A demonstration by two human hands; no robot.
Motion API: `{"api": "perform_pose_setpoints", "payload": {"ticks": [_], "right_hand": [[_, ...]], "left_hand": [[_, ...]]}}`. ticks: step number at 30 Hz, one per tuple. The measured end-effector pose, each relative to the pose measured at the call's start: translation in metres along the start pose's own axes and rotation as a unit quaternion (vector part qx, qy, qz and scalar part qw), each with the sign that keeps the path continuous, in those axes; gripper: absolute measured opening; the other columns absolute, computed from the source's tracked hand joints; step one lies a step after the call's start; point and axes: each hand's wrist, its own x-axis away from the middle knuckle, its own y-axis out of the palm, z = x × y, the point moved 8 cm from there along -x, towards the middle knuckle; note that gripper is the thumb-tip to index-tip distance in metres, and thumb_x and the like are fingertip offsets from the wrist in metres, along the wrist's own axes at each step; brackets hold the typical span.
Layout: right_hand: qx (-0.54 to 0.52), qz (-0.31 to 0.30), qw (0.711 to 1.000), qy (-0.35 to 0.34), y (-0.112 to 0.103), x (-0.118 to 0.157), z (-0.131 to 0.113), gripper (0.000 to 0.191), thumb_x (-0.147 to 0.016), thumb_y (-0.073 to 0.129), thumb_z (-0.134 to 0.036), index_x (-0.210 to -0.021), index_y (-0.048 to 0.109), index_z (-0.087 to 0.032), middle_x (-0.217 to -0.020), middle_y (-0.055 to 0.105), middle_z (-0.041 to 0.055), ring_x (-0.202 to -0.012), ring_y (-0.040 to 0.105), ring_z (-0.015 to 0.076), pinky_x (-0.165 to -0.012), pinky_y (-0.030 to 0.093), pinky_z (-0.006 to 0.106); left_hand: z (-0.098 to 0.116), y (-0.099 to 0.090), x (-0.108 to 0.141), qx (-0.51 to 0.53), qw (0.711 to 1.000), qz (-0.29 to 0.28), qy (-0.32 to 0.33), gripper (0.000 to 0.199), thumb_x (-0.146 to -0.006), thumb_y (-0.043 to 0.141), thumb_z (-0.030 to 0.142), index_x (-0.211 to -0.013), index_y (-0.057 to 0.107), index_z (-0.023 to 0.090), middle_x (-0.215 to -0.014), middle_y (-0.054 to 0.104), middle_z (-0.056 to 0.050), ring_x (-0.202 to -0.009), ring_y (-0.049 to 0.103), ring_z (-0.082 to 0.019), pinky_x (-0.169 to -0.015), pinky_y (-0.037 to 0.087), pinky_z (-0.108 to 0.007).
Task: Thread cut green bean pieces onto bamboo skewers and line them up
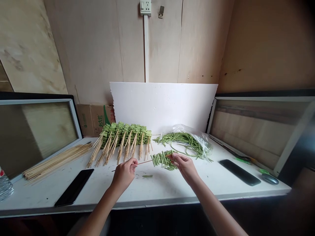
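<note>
My left hand [125, 172] pinches the bare part of a thin wooden skewer [145, 162]. Cut pieces of green bean [159, 159] are threaded side by side along the skewer's other end. There, my right hand [183, 165] has its fingers closed at the last pieces on the tip. Below the right fingers lie more cut pieces [171, 166], partly hidden by the hand and the skewer. One loose bean piece [147, 176] rests on the white table [137, 193] between my hands.
Stacked bean skewers [125, 134] stand behind my left hand, beside a bundle of bare skewers [59, 160]. Long beans [184, 141] spill from a plastic bag [205, 144]. Dark phones [74, 187] [240, 172] lie at both sides; a mouse [270, 178] is far right. A white board [162, 105] closes the back.
</note>
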Motion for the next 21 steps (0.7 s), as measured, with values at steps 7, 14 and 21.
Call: {"api": "perform_pose_setpoints", "payload": {"ticks": [7,14,21], "right_hand": [[-0.014,0.029,0.999,0.016,0.007,0.002,0.03,0.035,-0.067,0.091,-0.046,-0.086,0.084,-0.017,-0.105,0.079,0.0097,-0.102,0.072,0.0276,-0.093,0.06,0.041],[0.143,-0.039,0.989,-0.008,0.025,0.008,0.039,0.035,-0.085,0.074,-0.055,-0.099,0.083,-0.023,-0.113,0.079,0.012,-0.108,0.07,0.0321,-0.084,0.059,0.044],[0.505,-0.12,0.842,-0.145,0.083,0.016,0.067,0.019,-0.089,0.068,-0.033,-0.092,0.085,-0.025,-0.095,0.078,0.0112,-0.101,0.063,0.0343,-0.091,0.045,0.045]], "left_hand": [[0.006,0.008,0.003,0.018,1.0,-0.001,0.016,0.021,-0.094,0.045,0.015,-0.088,0.064,0.023,-0.065,0.066,0.0,-0.064,0.066,-0.018,-0.065,0.043,-0.025],[-0.016,-0.009,-0.003,-0.002,0.998,0.047,-0.029,0.018,-0.094,0.048,0.015,-0.094,0.065,0.023,-0.072,0.071,-0.001,-0.07,0.068,-0.02,-0.066,0.043,-0.026],[-0.03,-0.02,-0.007,-0.01,0.996,0.064,-0.054,0.017,-0.095,0.049,0.015,-0.093,0.064,0.023,-0.076,0.073,-0.001,-0.071,0.068,-0.02,-0.066,0.042,-0.026]]}}
